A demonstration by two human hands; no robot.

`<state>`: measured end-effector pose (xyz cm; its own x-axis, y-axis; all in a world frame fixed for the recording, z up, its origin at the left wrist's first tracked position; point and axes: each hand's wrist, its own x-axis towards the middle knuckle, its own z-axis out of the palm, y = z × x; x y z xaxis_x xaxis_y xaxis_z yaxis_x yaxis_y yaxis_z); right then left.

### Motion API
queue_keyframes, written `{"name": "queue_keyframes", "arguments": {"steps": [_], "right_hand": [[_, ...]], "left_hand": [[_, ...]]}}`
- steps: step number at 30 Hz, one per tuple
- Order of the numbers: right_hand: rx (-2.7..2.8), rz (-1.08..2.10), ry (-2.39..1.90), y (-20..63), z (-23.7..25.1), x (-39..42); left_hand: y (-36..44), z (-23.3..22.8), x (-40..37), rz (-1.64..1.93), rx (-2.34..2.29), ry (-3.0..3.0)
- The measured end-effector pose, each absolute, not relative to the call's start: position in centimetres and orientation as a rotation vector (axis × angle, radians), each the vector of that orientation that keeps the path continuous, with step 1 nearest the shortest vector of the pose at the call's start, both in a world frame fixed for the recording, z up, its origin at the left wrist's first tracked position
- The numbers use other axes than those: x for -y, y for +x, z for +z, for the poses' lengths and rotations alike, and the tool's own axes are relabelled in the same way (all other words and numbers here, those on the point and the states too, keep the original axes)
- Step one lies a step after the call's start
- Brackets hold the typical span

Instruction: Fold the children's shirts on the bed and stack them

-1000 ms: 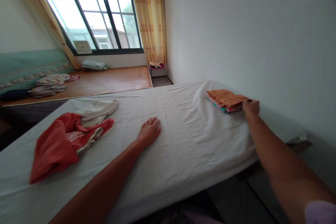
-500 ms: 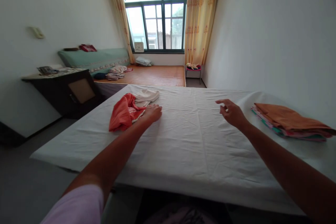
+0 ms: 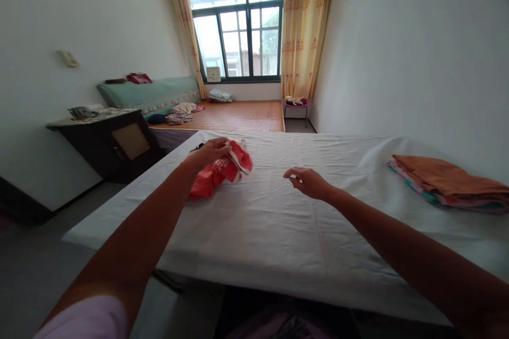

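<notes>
A crumpled red garment with white edging and pale printing (image 3: 207, 181) lies on the left half of the white sheet (image 3: 270, 222). My left hand (image 3: 212, 151) pinches its upper edge, and part of the cloth is lifted and hangs toward the right. The rest of the garment still rests on the sheet, partly hidden behind my forearm. Over the middle of the sheet, my right hand (image 3: 309, 182) is empty, its fingers bent loosely and the thumb apart. A small black item (image 3: 196, 146) shows behind my left hand, too little of it visible to name.
A folded stack of clothes (image 3: 445, 183), brown on top, sits at the right near the wall. To the left stands a dark cabinet (image 3: 115, 143). Beyond the sheet are a bed with a brown mat (image 3: 246, 115), a small stool (image 3: 296, 105) and a window (image 3: 248, 37).
My left hand has picked up an edge of the red garment and raised it, shifting cloth to the right. My right hand has moved left toward the middle.
</notes>
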<state>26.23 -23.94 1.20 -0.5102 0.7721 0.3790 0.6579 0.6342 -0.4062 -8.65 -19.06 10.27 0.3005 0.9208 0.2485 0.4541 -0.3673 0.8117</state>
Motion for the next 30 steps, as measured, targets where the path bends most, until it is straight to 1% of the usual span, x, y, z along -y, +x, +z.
{"name": "queue_keyframes", "arguments": {"steps": [1,3,6,8,11,14,17,19,21,23,25,27,30], "right_hand": [[2.297,0.338,-1.124,25.8,1.1,23.9],[2.182,0.474,-1.129,24.8,1.0,24.0],[1.894,0.701,-1.082,23.4,1.5,24.0],[1.700,0.856,-1.001,22.7,2.5,24.1],[1.495,1.001,-0.861,23.3,4.6,23.9],[1.225,0.962,-0.831,26.8,6.4,23.3],[0.870,0.909,-0.971,31.9,6.5,22.9],[0.777,0.915,-1.129,35.1,5.7,23.0],[0.757,0.917,-1.217,37.7,4.7,23.6],[0.704,0.891,-1.186,39.6,4.3,24.3],[0.621,0.851,-1.102,40.9,4.5,24.9],[0.580,0.834,-1.051,41.6,5.3,25.2],[0.630,0.834,-1.042,41.6,6.9,25.3]], "left_hand": [[-7.4,11.5,19.4,1.062,-1.042,1.824],[-4.9,13.9,20.2,1.167,-0.833,1.672],[-1.3,16.4,21.4,1.216,-0.686,1.557],[0.7,17.0,21.9,1.222,-0.634,1.523],[2.4,16.5,21.8,1.216,-0.609,1.510],[2.0,15.0,21.0,1.225,-0.668,1.574],[-0.4,12.7,20.4,1.203,-0.872,1.728],[-2.5,10.8,20.6,1.048,-1.011,1.891],[-4.4,8.8,21.5,0.770,-1.066,2.118],[-5.7,7.1,23.0,0.443,-1.028,2.335],[-6.3,5.7,24.6,0.201,-0.978,2.487],[-6.1,4.6,25.9,0.095,-0.969,2.589],[-5.5,3.5,26.8,0.071,-1.041,2.661]]}}
